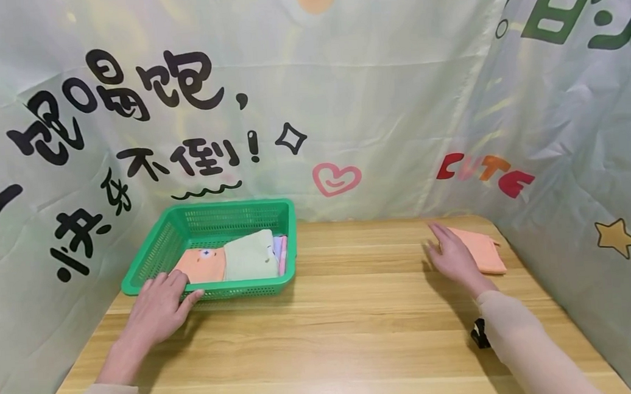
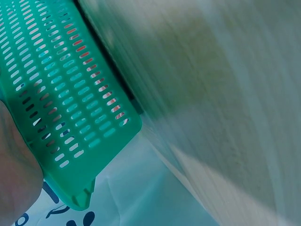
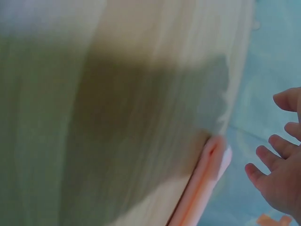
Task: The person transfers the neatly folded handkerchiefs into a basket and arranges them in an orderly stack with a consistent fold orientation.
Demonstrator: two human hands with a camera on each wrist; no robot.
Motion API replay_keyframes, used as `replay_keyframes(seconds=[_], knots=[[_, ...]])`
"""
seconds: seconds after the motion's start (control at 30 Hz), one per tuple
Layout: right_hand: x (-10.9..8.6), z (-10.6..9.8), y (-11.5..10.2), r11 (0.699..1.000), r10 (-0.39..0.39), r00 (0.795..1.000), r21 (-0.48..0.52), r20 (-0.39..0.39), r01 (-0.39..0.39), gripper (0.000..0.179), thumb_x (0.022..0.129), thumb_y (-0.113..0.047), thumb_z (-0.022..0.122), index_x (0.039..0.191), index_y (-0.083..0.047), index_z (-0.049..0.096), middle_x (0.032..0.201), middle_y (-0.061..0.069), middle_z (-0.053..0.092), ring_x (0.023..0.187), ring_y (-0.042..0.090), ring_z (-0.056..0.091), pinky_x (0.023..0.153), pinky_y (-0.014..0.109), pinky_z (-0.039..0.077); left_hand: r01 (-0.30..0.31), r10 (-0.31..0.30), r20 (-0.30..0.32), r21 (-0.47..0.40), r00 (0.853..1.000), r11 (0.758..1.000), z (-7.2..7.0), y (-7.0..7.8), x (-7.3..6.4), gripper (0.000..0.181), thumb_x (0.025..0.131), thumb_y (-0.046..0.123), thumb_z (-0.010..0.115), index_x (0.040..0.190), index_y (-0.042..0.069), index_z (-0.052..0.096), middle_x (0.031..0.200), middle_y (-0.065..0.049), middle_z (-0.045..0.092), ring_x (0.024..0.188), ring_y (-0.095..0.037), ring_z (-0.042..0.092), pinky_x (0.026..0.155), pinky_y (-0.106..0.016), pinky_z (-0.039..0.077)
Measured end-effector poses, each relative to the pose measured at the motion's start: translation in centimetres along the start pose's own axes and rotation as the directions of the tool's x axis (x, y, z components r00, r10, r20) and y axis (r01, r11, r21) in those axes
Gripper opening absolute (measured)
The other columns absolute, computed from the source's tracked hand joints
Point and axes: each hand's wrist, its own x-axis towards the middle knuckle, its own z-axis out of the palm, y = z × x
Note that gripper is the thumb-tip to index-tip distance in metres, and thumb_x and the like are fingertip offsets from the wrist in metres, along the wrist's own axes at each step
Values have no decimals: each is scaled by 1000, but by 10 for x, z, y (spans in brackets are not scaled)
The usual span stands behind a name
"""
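My left hand (image 1: 158, 308) grips the front rim of a green plastic basket (image 1: 209, 293) near its left corner, fingers over the edge and thumb along the front. In the left wrist view, the basket's slotted wall (image 2: 70, 89) fills the upper left, with part of the hand (image 2: 16, 174) beside it. A folded peach cloth (image 1: 478, 249) lies on the table at the right. My right hand (image 1: 454, 257) is at its left side and overlaps it in the head view. The right wrist view shows this hand (image 3: 282, 165) with fingers spread, apart from the cloth's folded edge (image 3: 202, 183).
Inside the basket are a folded orange cloth (image 1: 202, 266), a pale green one (image 1: 250, 256), and narrow purple and pink folds (image 1: 281, 254) at the right. Printed fabric (image 1: 386, 112) walls off the back and sides of the wooden table (image 1: 347, 329).
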Motion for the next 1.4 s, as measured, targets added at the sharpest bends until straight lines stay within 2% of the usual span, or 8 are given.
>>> replay_keyframes(seconds=[0.27, 0.4, 0.73, 0.93, 1.13, 1.4], knots=[[-10, -1, 26, 991, 27, 997, -135, 77, -17, 63, 98, -15, 63, 150, 12, 42, 153, 40, 34, 137, 61, 37, 104, 72, 36, 2, -2, 4, -1, 1000, 1000, 3, 0, -2, 38, 101, 39, 66, 84, 15, 42, 81, 3, 39, 72, -19, 33, 68, -35, 26], [-13, -1, 37, 983, 42, 991, -180, 130, -18, 64, 98, -18, 65, 149, 13, 42, 152, 42, 35, 138, 60, 35, 104, 73, 35, 2, -2, 4, 1, 1000, 1000, 2, 0, -2, 38, 101, 39, 67, 84, 15, 42, 81, 3, 40, 71, -19, 33, 68, -35, 26], [-14, -1, 50, 979, 103, 972, -193, 212, -61, 65, 102, -22, 60, 150, 14, 37, 154, 41, 30, 141, 60, 30, 106, 74, 31, 4, -4, 11, -4, 1000, 1000, 2, 1, -2, 38, 101, 39, 67, 84, 15, 42, 81, 3, 40, 72, -19, 33, 68, -34, 26], [-12, -2, 51, 980, 94, 965, -194, 244, -46, 63, 104, -21, 56, 150, 17, 36, 155, 42, 29, 142, 60, 30, 111, 70, 30, 0, 0, 1, -5, 1000, 1000, 2, 1, -2, 38, 101, 38, 67, 84, 15, 42, 81, 3, 40, 71, -19, 32, 68, -34, 26], [-9, -6, 52, 980, 77, 963, -197, 258, -25, 59, 101, -13, 53, 148, 18, 37, 153, 42, 31, 140, 60, 33, 111, 67, 32, -3, 3, -9, -6, 1000, 1000, 0, 0, -1, 38, 101, 38, 67, 84, 15, 42, 81, 3, 40, 72, -19, 33, 68, -34, 26], [-12, -7, 50, 977, 31, 973, -212, 227, 18, 61, 90, 5, 59, 146, 17, 41, 149, 42, 38, 135, 60, 41, 107, 67, 37, -5, 5, -7, 0, 1000, 1000, 0, 0, 0, 38, 100, 38, 68, 83, 15, 42, 80, 3, 39, 71, -19, 33, 67, -34, 26]])
